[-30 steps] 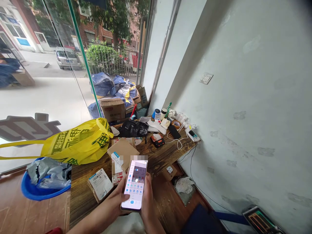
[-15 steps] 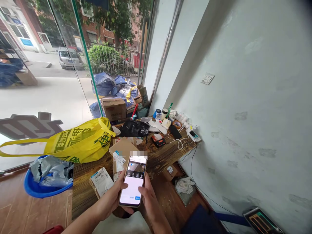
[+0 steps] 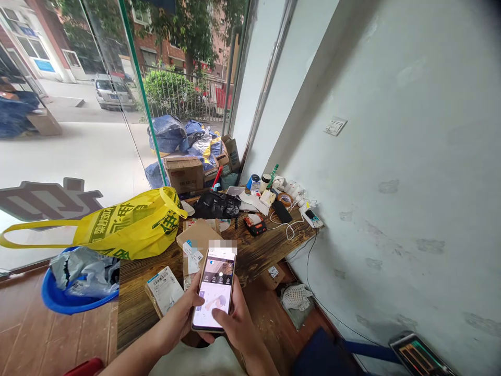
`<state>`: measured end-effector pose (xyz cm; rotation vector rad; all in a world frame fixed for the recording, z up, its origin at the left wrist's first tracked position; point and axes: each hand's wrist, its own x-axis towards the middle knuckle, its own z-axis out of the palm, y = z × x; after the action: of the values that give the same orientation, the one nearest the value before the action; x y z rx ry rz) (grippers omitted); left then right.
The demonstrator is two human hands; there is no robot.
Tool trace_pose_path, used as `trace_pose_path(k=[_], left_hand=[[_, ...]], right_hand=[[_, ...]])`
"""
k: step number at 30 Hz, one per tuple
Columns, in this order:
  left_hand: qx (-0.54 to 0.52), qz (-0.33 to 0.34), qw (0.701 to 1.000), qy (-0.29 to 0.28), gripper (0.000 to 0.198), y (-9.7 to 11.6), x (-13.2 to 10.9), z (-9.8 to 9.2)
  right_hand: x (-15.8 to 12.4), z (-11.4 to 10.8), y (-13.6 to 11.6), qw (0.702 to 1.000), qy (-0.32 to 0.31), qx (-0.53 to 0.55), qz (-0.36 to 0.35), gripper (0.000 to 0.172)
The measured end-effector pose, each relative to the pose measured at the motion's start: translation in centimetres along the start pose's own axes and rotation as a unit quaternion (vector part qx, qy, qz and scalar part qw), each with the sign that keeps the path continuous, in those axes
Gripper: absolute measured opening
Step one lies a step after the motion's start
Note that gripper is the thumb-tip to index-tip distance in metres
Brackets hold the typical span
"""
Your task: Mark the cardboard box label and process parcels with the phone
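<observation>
A smartphone (image 3: 214, 290) with a lit screen is held upright in front of me at the near edge of the table. My left hand (image 3: 188, 313) wraps round its left side, thumb at the screen's edge. My right hand (image 3: 237, 318) grips the right side, with its thumb over the lower part of the screen. Just beyond the phone lies a cardboard box (image 3: 198, 237) with a shipping label. To the left of my left hand rests a small parcel (image 3: 165, 288) with a white barcode label.
On the wooden table (image 3: 135, 313) lie a yellow bag (image 3: 129, 224), a black plastic bag (image 3: 217, 205), a small orange-and-black device (image 3: 254, 224) and a dark phone (image 3: 282, 211). A blue basin (image 3: 58, 300) of plastic wrappings stands at left. A wall (image 3: 391, 130) bounds the right.
My right thumb has moved left and up onto the screen. The phone's lower screen has changed from mostly blank white to a picture. Both hands keep their hold.
</observation>
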<state>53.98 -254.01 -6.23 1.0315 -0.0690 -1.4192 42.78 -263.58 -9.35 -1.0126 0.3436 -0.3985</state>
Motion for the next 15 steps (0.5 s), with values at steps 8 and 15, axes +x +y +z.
trace_pose_path(k=[8, 15], left_hand=[[0.071, 0.016, 0.996, 0.045, 0.084, -0.2, 0.0, 0.3], [0.050, 0.025, 0.997, 0.056, 0.075, -0.5, 0.9, 0.1]], right_hand=[[0.0, -0.8, 1.1, 0.998, 0.046, 0.038, 0.030, 0.062], [-0.1, 0.1, -0.1, 0.999, 0.026, -0.009, 0.019, 0.064]])
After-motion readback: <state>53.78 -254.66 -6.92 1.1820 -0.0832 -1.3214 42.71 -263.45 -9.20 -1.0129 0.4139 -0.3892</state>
